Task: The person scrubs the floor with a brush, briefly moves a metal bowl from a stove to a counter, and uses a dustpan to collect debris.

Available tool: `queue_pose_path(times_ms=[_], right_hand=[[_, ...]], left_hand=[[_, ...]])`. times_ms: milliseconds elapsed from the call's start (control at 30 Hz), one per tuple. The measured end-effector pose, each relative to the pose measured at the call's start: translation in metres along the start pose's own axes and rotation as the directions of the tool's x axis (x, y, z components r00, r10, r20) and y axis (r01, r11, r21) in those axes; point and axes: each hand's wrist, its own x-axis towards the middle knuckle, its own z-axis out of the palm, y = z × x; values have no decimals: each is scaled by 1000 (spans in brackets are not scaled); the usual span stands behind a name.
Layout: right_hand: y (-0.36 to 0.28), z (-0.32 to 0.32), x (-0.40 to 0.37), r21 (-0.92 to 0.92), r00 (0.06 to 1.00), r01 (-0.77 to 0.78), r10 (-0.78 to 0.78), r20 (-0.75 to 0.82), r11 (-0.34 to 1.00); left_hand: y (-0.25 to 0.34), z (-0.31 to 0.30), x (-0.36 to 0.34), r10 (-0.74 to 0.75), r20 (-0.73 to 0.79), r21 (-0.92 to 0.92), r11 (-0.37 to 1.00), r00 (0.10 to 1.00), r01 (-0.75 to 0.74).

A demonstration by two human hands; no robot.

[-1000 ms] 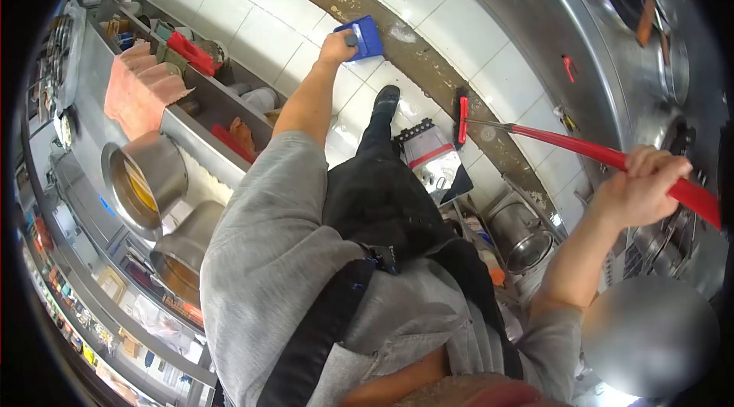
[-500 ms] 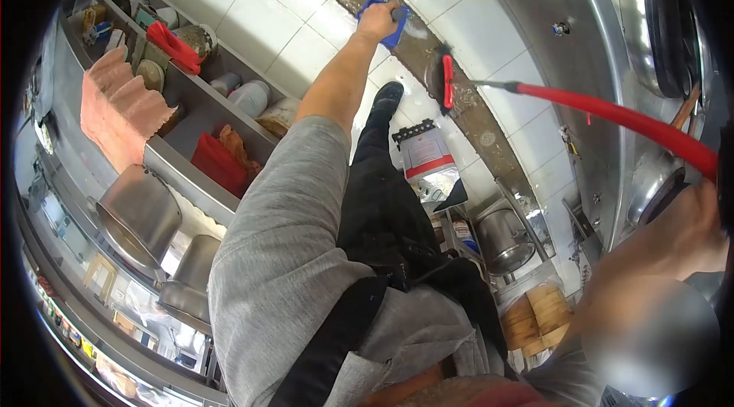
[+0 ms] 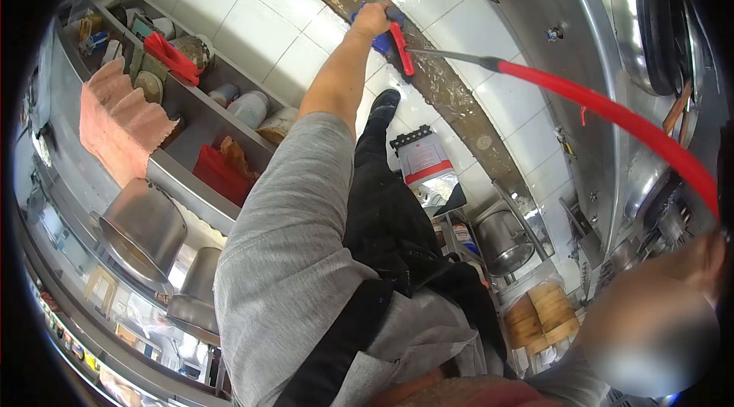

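My left hand [image 3: 372, 18] is stretched far forward, low over the floor, closed around the dark handle of a blue dustpan [image 3: 381, 43]. The pan is partly hidden by the hand and the broom. Against the pan lies the narrow red head of a broom [image 3: 401, 50]. Its long red pole [image 3: 604, 105] curves through the view to the right edge, where my right hand [image 3: 709, 250] grips it; most of those fingers are out of view. Both tools are over a brown, worn strip [image 3: 451, 105] between white floor tiles.
A shoe [image 3: 384, 106] stands beside the strip, near a tin box [image 3: 426, 162]. Along the left runs a steel shelf [image 3: 195, 196] with containers and a pink cloth [image 3: 122, 120]. Steel counters [image 3: 527, 5] line the right. A pot [image 3: 505, 242] and bamboo steamers [image 3: 539, 315] stand lower right.
The broom head has swung away from the shoe side, up and left, to the dustpan. The dustpan now shows less of its blue face. My left hand has shifted only slightly.
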Motion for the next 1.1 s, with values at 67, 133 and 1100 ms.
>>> queue_pose_path(times_ms=[67, 133, 1100], right_hand=[[-22, -18, -4, 112, 1000, -8, 6, 13, 994], [-39, -29, -11, 85, 996, -15, 7, 93, 996], [-99, -187, -255, -516, 626, -210, -291, -724, 830]], left_hand=[[-16, -2, 0, -62, -61, -43, 997, 996, 60], [-35, -3, 1, -94, -58, -97, 991, 994, 88], [59, -120, -145, -278, 37, -903, 403, 960, 151]])
